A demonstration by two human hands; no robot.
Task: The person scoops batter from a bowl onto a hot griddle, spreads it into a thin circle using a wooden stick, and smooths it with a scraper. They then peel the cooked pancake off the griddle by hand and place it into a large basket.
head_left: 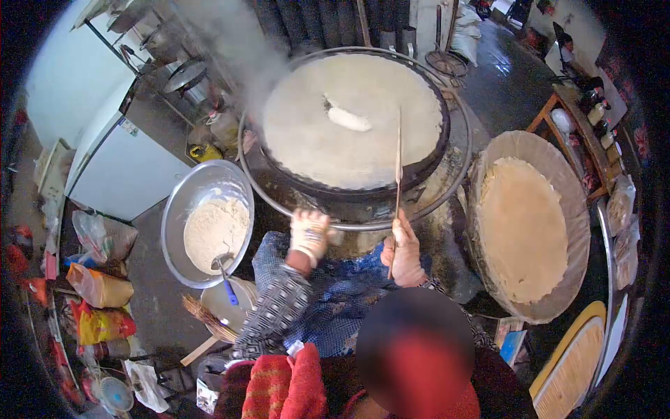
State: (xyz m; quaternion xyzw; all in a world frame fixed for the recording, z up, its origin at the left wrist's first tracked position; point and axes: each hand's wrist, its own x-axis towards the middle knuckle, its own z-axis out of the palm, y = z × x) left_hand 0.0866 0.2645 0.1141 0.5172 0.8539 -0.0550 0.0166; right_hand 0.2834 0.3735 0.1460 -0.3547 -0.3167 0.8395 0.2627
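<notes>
My right hand [406,255] is closed around a long, thin wooden stick [399,157], which points away from me over the near right part of a big round griddle. A wide, pale sheet of batter [314,146] covers the griddle, with a thicker white lump [349,119] near its middle. Around the griddle runs a metal hoop [370,225]. My left hand [309,234], in a whitish glove, has its fingers curled over the hoop's near side. Left of it stands a metal basin [167,230] holding pale batter or flour and a blue-handled ladle [228,283].
Steam rises at the griddle's far left. On the right stands a large round basket [583,230] bearing a stack of flat, tan sheets [523,230]. A pale bucket [223,297] and a small straw brush [206,318] are at the lower left. Bags [101,286] line the left side.
</notes>
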